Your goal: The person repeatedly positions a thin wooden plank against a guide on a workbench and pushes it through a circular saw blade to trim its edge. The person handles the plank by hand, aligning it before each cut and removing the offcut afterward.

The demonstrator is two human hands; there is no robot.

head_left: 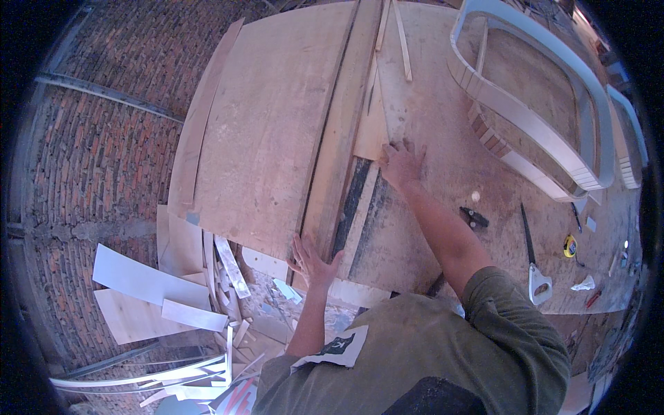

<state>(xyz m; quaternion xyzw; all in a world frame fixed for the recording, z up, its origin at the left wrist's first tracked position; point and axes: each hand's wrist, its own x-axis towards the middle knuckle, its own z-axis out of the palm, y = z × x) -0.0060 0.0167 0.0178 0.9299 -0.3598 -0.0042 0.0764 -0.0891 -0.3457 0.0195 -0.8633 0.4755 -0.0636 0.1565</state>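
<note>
My left hand (315, 265) rests with its fingers spread at the near end of a long wooden board (330, 166) that runs away from me across the worktable. Thumb and fingers stand apart there, and I see nothing held between them. Farther off, my right hand (403, 164) lies with its fingers fanned out at the near right corner of a pale plywood piece (371, 135). That piece sits along the board's right side. Between my hands, a dark strip (351, 200) and a narrow light wooden strip (362, 220) lie beside the board.
A large plywood sheet (263, 117) covers the table's left side. To the right stand a white curved frame (532, 131), a handsaw (538, 285), a yellow tape measure (569, 246) and a small black tool (474, 217). Offcuts (152, 277) pile up by the brick wall (76, 166).
</note>
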